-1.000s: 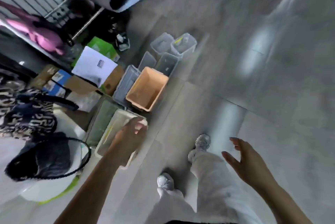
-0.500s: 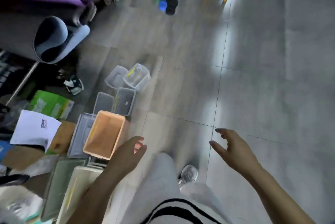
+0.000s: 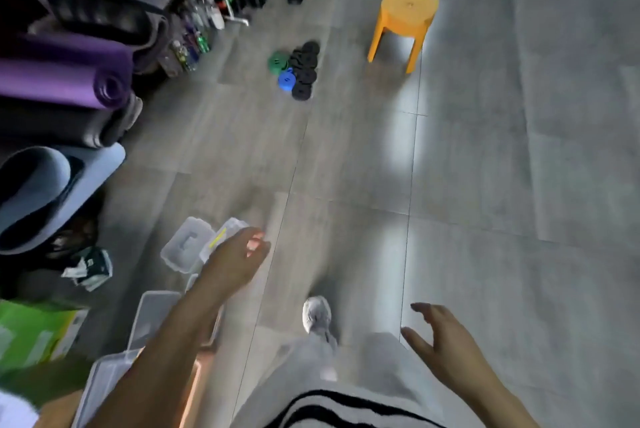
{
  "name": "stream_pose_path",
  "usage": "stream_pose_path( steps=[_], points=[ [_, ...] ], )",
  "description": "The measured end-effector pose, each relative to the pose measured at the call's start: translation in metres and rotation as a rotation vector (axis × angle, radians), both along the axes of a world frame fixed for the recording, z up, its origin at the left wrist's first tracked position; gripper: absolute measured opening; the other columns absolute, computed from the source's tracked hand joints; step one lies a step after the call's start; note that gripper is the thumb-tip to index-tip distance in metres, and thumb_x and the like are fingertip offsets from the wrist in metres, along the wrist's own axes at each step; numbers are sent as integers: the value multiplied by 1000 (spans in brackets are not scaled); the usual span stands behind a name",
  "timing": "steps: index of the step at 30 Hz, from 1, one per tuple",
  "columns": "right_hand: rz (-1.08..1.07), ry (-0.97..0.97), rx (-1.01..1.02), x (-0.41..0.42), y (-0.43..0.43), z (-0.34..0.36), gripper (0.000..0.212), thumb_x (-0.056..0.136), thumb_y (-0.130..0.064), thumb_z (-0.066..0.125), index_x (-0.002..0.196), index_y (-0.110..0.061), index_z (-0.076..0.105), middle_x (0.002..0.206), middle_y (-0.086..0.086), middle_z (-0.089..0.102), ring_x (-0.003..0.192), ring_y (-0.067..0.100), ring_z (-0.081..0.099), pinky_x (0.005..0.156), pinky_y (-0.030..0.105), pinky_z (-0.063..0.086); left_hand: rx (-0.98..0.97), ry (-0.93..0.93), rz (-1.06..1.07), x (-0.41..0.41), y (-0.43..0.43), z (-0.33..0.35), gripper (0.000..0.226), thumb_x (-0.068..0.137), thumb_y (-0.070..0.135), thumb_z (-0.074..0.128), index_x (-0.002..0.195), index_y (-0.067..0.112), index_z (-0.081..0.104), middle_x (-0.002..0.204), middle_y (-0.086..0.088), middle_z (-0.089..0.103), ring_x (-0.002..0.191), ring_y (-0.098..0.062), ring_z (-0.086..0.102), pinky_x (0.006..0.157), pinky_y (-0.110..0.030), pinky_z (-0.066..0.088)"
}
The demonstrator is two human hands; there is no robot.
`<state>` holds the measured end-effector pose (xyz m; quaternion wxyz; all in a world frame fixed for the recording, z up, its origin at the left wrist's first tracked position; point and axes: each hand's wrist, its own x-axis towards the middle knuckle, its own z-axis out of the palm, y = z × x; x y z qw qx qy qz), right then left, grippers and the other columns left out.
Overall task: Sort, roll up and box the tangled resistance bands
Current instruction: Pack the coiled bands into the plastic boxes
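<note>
Bands (image 3: 300, 71): flat rubber coils, mostly black, one green, one blue, heaped on grey tiled floor (image 3: 485, 185) left of round-topped orange plastic stool (image 3: 406, 16). Clear boxes (image 3: 187, 248): well short of stool, leftward. Left hand (image 3: 236, 258), right hand (image 3: 441, 341): fingers loose, spread, holding nothing.

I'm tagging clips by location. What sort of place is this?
Probably a gym or fitness studio's storage corner. Rolled exercise mats are stacked along the left side. A pile of what look like rolled resistance bands lies on the tiled floor, and clear plastic boxes sit nearby.
</note>
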<state>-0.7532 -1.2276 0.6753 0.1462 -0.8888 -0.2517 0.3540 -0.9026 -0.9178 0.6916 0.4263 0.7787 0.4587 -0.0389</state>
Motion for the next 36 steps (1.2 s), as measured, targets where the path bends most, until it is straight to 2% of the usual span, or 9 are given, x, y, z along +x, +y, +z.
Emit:
stream_pose_path(
  steps=[4, 8, 14, 17, 23, 26, 29, 32, 36],
  points=[
    [-100, -2, -9, 71, 38, 4, 48, 86, -46, 60, 129, -27, 50, 127, -9, 51, 104, 4, 53, 83, 22, 43, 26, -117, -110, 134, 84, 38, 26, 93, 22, 55, 118, 17, 59, 102, 5, 58, 95, -14, 56, 80, -23, 40],
    [-137, -30, -17, 166, 95, -7, 48, 86, -45, 61, 128, -25, 51, 129, -4, 52, 110, 11, 55, 87, 25, 44, 23, -147, -119, 227, 140, 32, 23, 92, 23, 57, 114, 20, 61, 100, 5, 61, 93, -13, 58, 83, -26, 41],
    [34, -58, 69, 353, 229, 1, 50, 88, -47, 56, 132, -27, 45, 134, -8, 47, 113, 7, 53, 85, 22, 43, -110, 22, 39, 295, 185, -2, 16, 92, 21, 58, 106, 28, 58, 104, 3, 65, 94, -13, 60, 87, -32, 48],
    [141, -85, 92, 450, 304, 20, 51, 89, -47, 56, 133, -23, 45, 134, -3, 48, 117, 12, 52, 89, 25, 42, -182, 93, 99, 324, 209, -9, 15, 92, 21, 58, 105, 29, 58, 101, 7, 62, 95, -12, 59, 84, -32, 48],
    [189, -169, 213, 608, 454, 46, 49, 86, -45, 60, 129, -22, 52, 122, 2, 56, 97, 19, 60, 75, 26, 39, -211, 114, 297, 412, 282, -20, 19, 90, 15, 61, 96, 33, 57, 97, 3, 63, 99, -18, 61, 82, -27, 42],
    [200, -164, 201, 663, 510, 27, 47, 86, -42, 62, 127, -21, 54, 119, 1, 57, 92, 19, 60, 74, 23, 36, -164, 95, 305, 484, 352, -30, 16, 91, 20, 60, 96, 34, 58, 99, 2, 64, 95, -16, 61, 79, -25, 41],
    [211, -81, 96, 707, 551, 5, 46, 85, -39, 64, 125, -18, 55, 123, 5, 56, 105, 20, 60, 86, 31, 45, -62, 57, 283, 572, 446, -26, 21, 91, 28, 58, 112, 27, 60, 103, 4, 63, 91, -14, 59, 76, -24, 42],
    [247, -39, 52, 749, 592, -5, 45, 83, -39, 67, 123, -20, 57, 122, 3, 57, 109, 17, 59, 88, 30, 45, 25, -9, 293, 656, 541, 9, 27, 92, 30, 55, 118, 24, 58, 106, 4, 60, 95, -15, 56, 79, -25, 41],
    [325, 12, 25, 806, 674, -2, 43, 82, -37, 69, 120, -22, 58, 118, 0, 58, 105, 15, 58, 83, 26, 43, 131, -100, 333, 723, 627, 57, 30, 92, 37, 53, 120, 27, 56, 102, 11, 57, 91, -7, 54, 72, -21, 38]
  ],
)
